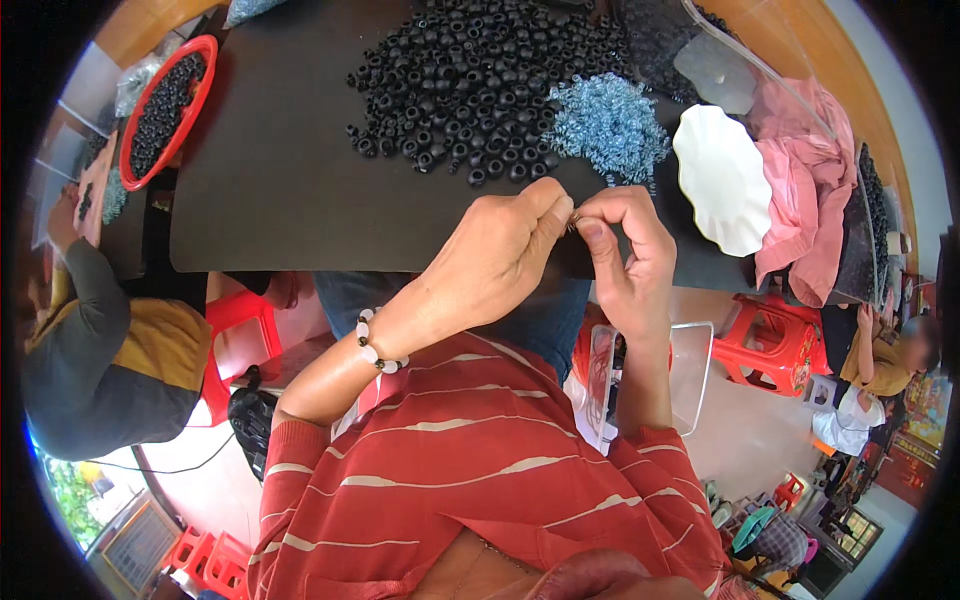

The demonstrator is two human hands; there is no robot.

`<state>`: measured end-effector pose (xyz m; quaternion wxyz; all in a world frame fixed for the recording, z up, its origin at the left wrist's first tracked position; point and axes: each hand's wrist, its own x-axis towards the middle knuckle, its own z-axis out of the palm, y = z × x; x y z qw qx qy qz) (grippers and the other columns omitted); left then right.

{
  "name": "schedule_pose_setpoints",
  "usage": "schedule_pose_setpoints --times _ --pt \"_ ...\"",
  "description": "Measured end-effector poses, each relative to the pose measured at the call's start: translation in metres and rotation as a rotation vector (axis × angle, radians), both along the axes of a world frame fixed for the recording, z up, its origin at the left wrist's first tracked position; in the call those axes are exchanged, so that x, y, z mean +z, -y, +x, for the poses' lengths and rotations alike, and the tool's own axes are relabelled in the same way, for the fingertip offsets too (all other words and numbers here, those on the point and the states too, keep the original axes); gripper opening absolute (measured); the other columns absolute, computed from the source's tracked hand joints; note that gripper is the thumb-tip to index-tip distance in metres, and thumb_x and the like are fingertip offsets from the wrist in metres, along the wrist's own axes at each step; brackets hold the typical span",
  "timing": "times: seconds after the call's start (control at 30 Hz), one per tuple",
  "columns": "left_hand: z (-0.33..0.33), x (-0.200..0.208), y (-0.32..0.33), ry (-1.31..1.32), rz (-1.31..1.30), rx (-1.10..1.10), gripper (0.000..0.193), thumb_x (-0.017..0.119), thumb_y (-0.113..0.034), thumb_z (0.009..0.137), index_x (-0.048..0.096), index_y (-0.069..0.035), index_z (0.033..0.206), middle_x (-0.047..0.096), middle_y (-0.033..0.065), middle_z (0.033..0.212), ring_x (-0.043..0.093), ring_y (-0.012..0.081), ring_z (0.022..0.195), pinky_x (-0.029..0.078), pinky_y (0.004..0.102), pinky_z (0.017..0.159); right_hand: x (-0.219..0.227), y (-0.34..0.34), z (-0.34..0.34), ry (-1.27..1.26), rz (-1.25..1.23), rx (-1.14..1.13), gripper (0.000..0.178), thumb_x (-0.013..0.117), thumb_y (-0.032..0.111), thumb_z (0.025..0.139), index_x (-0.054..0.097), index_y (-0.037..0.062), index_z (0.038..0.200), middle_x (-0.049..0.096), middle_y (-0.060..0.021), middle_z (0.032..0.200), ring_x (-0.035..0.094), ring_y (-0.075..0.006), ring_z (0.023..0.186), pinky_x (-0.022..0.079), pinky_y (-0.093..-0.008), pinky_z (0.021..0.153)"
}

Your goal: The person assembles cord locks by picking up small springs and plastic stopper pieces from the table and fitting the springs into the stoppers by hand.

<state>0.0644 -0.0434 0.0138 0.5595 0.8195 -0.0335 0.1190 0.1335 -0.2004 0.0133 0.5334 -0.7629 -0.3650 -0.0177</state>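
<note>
My left hand, with a bracelet of pale and black beads at its wrist, is closed in a pinch near the table's front edge. Fingertip to fingertip with it, my right hand pinches too. Between them shows a tiny dark, coppery piece, too small to name; both hands appear to grip it. Just beyond my fingers spreads a big heap of round black beads with holes. Touching the heap's right side is a pile of small, clear blue pieces.
A white wavy-edged dish lies right of the blue pile, beside pink cloth. On the dark table's far left stands a red basin of black beads. Red stools flank me. Another person sits at left.
</note>
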Motion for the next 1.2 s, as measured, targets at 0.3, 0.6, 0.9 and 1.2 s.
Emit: schedule_pose_setpoints --times 0.3,0.6,0.9,1.2 --pt "0.008 -0.009 -0.009 -0.212 -0.476 0.021 0.031 0.041 -0.029 0.102 0.049 -0.005 0.084 0.037 -0.006 0.065 0.029 0.0021 0.054 0.024 0.0186 0.047 -0.004 0.005 0.034 0.438 -0.262 -0.25 0.009 0.067 0.003 0.078 0.063 0.0058 0.085 0.063 -0.0073 0.082 0.056 -0.0282 0.082 0.045 -0.0367 0.072" --pt "0.001 -0.001 -0.008 -0.397 -0.821 -0.084 0.027 0.041 -0.029 0.102 0.048 -0.007 0.088 0.035 -0.0064 0.064 0.023 0.0019 0.052 0.017 0.0193 0.045 -0.002 -0.001 0.032 0.364 -0.195 -0.25 0.011 0.071 0.006 0.077 0.069 0.0074 0.089 0.065 -0.0078 0.081 0.057 -0.0245 0.08 0.046 -0.0333 0.072" --pt "0.0 -0.006 -0.003 -0.314 -0.558 -0.006 0.035 0.041 -0.027 0.101 0.052 0.0 0.081 0.044 -0.0004 0.061 0.037 0.0063 0.055 0.033 0.0259 0.048 -0.002 -0.013 0.007 -0.011 0.03 -0.01 0.01 0.072 0.011 0.081 0.069 0.0043 0.087 0.066 -0.0045 0.081 0.057 -0.0163 0.079 0.047 -0.0273 0.068" --pt "-0.005 -0.012 0.001 -0.097 -0.32 0.088 0.034 0.043 -0.024 0.1 0.054 0.002 0.081 0.043 0.0015 0.059 0.04 0.0084 0.055 0.035 0.0284 0.051 -0.004 -0.014 0.003 0.011 0.038 0.007 0.008 0.07 0.006 0.081 0.066 0.0018 0.086 0.062 -0.0068 0.083 0.056 -0.0142 0.076 0.045 -0.025 0.069"
